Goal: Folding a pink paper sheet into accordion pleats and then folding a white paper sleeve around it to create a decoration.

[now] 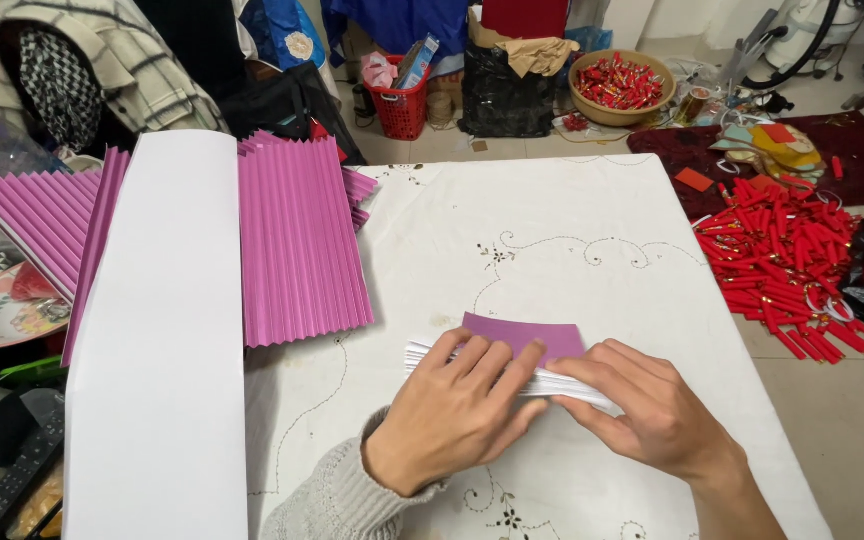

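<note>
A sheet of paper, purple on one face and white on the other, lies near the front of the white table (552, 230), folded into narrow pleats (527, 348). My left hand (457, 410) presses flat on the white pleated stack. From the other side, my right hand (642, 405) pinches the same stack at its right end. An unfolded purple flap sticks out beyond my fingers.
Pleated purple sheets (302, 240) and a long white sheet (157, 330) cover the table's left part. On the floor at right lies a pile of red tubes (782, 265). A bowl of red items (620, 85) and a red basket (399, 100) stand behind.
</note>
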